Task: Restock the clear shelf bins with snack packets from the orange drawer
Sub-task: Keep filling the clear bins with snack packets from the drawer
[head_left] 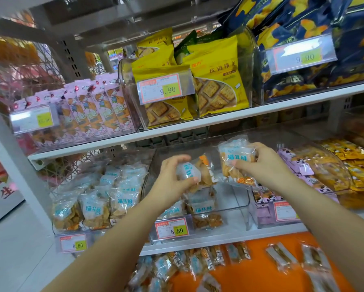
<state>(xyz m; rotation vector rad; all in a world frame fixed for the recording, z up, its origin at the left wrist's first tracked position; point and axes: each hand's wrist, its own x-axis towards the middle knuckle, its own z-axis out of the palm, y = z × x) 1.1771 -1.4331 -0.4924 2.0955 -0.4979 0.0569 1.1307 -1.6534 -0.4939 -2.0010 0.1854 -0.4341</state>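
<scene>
Both hands are raised over the lower shelf, each holding one snack packet: the left hand (172, 175) has its fingers curled round a blue-and-white packet (194, 172), and the right hand (263, 165) pinches a second packet (237, 161) of the same kind between thumb and fingers. The two packets are held close together, above the open top of the middle clear bin (233, 207).

Largest in view after the arms is the white shelf unit (198, 123), whose upper row carries bins of pink, yellow and dark blue bags. Below its bottom edge lies the orange drawer (261, 270), with loose packets (198, 264) scattered across it. On the lower shelf, the neighbouring bin (96, 199) to the left is packed with the same blue-and-white packets. The middle bin holds only a short stack (200, 207) near its front, and bare plastic shows on its right side. A price tag (172, 229) is clipped to its front.

The step in hand looks like placing: the packets are carried and poised above the bin, not yet set down. The next move seems to call for lowering them onto or beside the stack, printed faces forward, and letting go. After that comes a reach down to the drawer for more, since plenty appears to remain there.
</scene>
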